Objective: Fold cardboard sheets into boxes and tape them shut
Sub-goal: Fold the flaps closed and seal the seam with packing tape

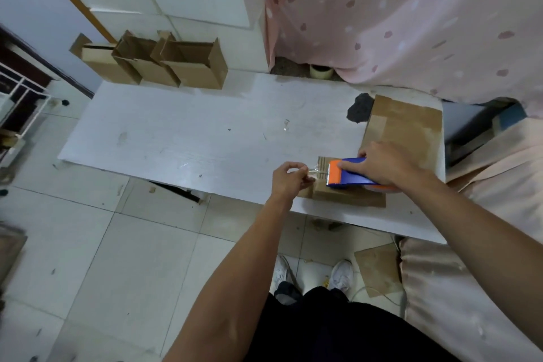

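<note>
A small folded cardboard box (346,195) lies at the near right edge of the white table (191,138). On top of it sits a blue and orange tape dispenser (348,175), gripped by my right hand (385,163). My left hand (289,178) is just left of the box and pinches the free end of the clear tape (313,170) drawn from the dispenser's toothed edge. Behind the box, a stack of flat cardboard sheets (405,132) lies on the table's right end.
Three open cardboard boxes (164,64) stand at the table's far left corner. A roll of tape (320,71) sits at the back under a pink curtain (411,15). A loose cardboard sheet (377,269) lies on the tiled floor near my shoes. Pink bedding (470,288) borders the right side.
</note>
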